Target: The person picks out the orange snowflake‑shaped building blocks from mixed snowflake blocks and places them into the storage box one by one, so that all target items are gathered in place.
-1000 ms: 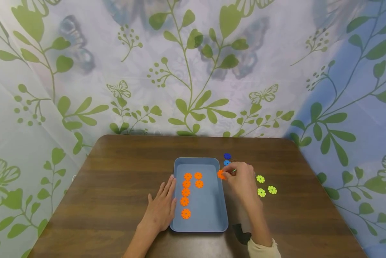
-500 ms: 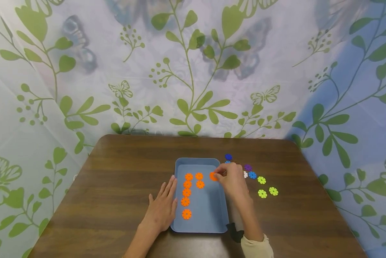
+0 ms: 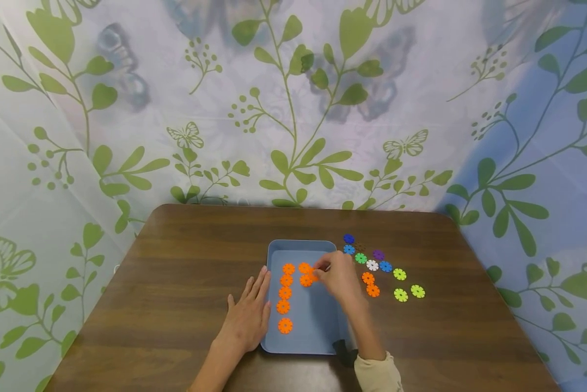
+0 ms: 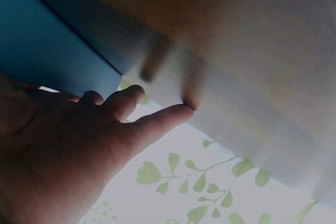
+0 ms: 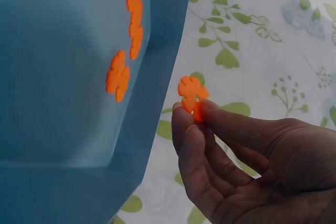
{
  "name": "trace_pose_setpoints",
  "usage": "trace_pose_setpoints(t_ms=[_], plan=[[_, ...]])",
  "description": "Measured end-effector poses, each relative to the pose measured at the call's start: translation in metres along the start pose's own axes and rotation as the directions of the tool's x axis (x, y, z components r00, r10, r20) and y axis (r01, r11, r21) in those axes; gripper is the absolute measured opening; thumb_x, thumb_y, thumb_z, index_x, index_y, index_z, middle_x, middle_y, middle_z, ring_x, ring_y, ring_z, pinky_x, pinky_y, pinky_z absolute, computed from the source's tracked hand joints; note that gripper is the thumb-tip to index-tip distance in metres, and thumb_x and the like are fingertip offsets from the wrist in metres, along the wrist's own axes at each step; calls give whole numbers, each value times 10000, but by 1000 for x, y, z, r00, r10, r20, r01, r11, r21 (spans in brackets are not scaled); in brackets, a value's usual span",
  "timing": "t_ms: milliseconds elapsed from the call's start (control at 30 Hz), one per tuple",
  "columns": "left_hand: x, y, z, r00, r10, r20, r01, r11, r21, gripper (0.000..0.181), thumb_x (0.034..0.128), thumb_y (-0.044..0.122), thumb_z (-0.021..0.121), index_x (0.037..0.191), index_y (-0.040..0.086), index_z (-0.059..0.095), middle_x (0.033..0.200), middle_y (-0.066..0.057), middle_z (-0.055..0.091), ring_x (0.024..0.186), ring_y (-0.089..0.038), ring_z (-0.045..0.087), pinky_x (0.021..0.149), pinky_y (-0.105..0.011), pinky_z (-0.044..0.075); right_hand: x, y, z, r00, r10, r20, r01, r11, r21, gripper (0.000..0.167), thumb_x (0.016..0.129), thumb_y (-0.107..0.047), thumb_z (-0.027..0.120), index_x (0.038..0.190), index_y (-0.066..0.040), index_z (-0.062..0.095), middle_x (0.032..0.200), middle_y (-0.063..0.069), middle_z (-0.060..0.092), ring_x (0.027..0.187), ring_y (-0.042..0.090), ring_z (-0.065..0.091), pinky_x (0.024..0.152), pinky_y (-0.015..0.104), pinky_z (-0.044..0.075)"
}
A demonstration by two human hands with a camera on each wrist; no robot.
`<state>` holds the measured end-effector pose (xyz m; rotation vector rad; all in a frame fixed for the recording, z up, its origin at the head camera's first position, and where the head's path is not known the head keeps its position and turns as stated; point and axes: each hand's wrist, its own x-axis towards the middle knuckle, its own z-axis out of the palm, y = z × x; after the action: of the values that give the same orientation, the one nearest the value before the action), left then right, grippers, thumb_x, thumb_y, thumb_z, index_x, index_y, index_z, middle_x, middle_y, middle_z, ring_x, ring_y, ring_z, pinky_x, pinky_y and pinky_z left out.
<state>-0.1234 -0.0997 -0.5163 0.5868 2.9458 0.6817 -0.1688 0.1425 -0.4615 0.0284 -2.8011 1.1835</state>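
A blue-grey tray (image 3: 300, 340) lies on the table. Inside it, on its left side, runs a column of several orange notched discs (image 3: 285, 293), with two more beside its top end. My left hand (image 3: 244, 318) rests against the tray's left side, fingers straight. Over the tray, my right hand (image 3: 339, 276) pinches an orange notched disc (image 5: 193, 92) between thumb and fingertips, close to the pair at the top; the right wrist view shows its petal-like edge. In the head view the fingers partly cover this disc.
Right of the tray lie loose discs: two orange ones (image 3: 373, 291), several yellow-green ones (image 3: 400, 295), a white one (image 3: 372, 265), a green one (image 3: 360, 258), plus blue, purple and brown ones. The wooden table (image 3: 190, 245) ends at a patterned cloth backdrop (image 3: 215, 109).
My right hand has carried the orange disc left from the tray's right rim to beside the upper pair, uncovering loose discs on the table. My left hand stays by the tray.
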Motion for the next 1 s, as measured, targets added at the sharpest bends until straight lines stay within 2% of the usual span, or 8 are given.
trace_pose_setpoints(t_ms=[200, 300, 467, 733, 1000], plan=[[1, -2, 2, 1000, 16, -19, -16, 1000, -10, 639, 1135, 225, 516, 1709, 70, 282, 1800, -80, 219, 1589, -451, 329, 1065, -899, 280, 3, 0, 7, 1000, -12, 4, 12, 1000, -4, 80, 874, 53, 850, 833, -9, 819, 747, 39, 742, 647, 156, 658, 613, 334, 581], [2, -5, 6, 999, 22, -40, -23, 1000, -11, 638, 1132, 231, 515, 1709, 77, 288, 1798, -77, 226, 1587, -451, 333, 1059, -902, 283, 5, -1, 9, 999, 0, 32, 0, 1000, 2, 140, 886, 44, 843, 787, -46, 801, 722, 17, 720, 640, 148, 628, 600, 314, 548], [3, -8, 10, 998, 27, -56, -27, 1000, -2, 640, 1129, 234, 520, 1707, 80, 294, 1797, -74, 230, 1584, -452, 338, 1055, -901, 292, 10, -1, 13, 997, 8, 81, -10, 1000, 25, 167, 909, 50, 820, 774, -43, 785, 702, 32, 723, 597, 161, 650, 581, 304, 541], [2, -1, 0, 999, 26, -31, -26, 1000, 13, 634, 1134, 226, 519, 1702, 57, 294, 1793, -99, 236, 1579, -460, 345, 1051, -898, 301, 17, 2, 21, 987, 1, 158, -3, 1000, 13, 171, 890, 77, 819, 767, -39, 794, 679, 47, 729, 572, 178, 675, 560, 299, 554], [1, 0, 0, 1000, 4, -1, -4, 1000, 19, 641, 1142, 232, 517, 1713, 73, 274, 1805, -65, 200, 1597, -425, 328, 1074, -882, 302, 20, 8, 27, 979, 19, 202, -23, 1000, 16, 207, 875, 87, 819, 716, -34, 764, 641, 37, 699, 533, 175, 648, 517, 277, 516]])
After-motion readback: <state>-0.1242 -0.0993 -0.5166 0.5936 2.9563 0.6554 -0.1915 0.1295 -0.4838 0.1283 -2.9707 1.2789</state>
